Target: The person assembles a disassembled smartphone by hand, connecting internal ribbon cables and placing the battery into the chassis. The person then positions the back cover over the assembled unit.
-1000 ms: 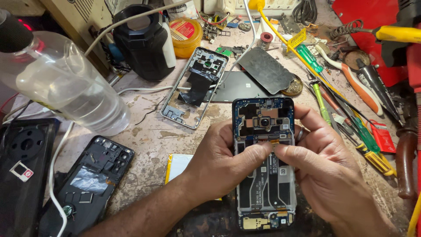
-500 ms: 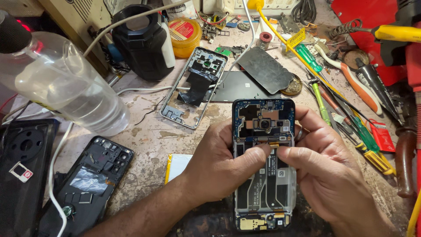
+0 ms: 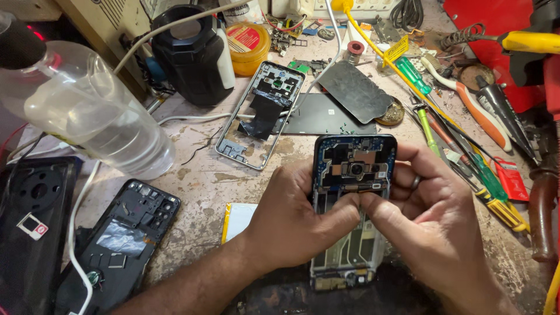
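An opened smartphone [image 3: 354,169] with a blue frame lies back side up on the bench, its camera module and circuit board bare. My left hand [image 3: 297,219] wraps the phone's left edge, thumb pressed on the middle of the board. My right hand [image 3: 429,221], with a ring on one finger, holds the right edge, its thumb meeting the left thumb over the same spot. The lower part of the phone [image 3: 344,274] shows its empty battery bay between my wrists.
A silver phone frame [image 3: 256,116] and dark back covers [image 3: 353,90] lie beyond. A black phone frame [image 3: 125,230] and another dark phone [image 3: 32,216] sit left, near a clear plastic bottle [image 3: 87,111]. Screwdrivers and pliers [image 3: 466,140] crowd the right. A black canister [image 3: 192,55] stands behind.
My thumbs have shifted slightly on the middle of the board. The phone stays in place.
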